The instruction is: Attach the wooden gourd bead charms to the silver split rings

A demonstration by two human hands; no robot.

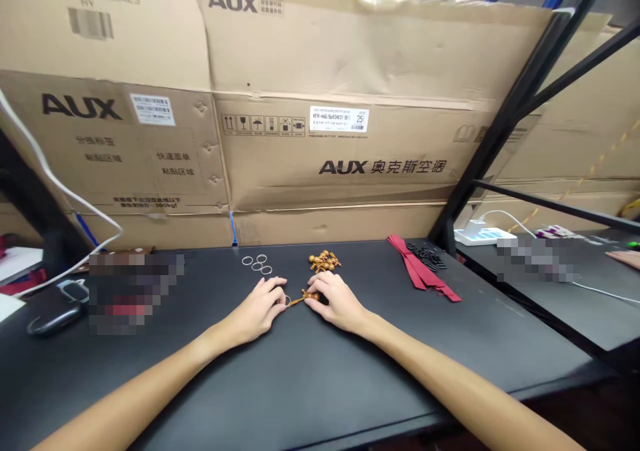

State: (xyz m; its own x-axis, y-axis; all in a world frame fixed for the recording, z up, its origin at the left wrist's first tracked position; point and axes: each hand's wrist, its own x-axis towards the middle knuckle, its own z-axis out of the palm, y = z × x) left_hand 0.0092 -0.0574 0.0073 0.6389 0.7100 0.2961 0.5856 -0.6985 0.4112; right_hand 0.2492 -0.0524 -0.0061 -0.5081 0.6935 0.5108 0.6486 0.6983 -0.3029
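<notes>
My left hand (263, 310) is closed on a metal split ring (287, 300), low over the black table. Right beside it, my right hand (339, 302) pinches a brown beaded pendant (314, 296). A thin brown cord (297, 301) runs from the pendant to the ring; whether it passes through the ring I cannot tell. Several loose split rings (259, 265) lie beyond my left hand. Just past my right fingers sits a small pile of brown beaded pendants (325, 260).
Red ribbon strips (420, 269) and a heap of small black pieces (427, 256) lie at the right. A black mouse-like object (55, 319) is at the left. Cardboard (320, 191) walls the back, and a black metal frame (500, 124) stands on the right. Another person's hand (625, 258) shows at the far right.
</notes>
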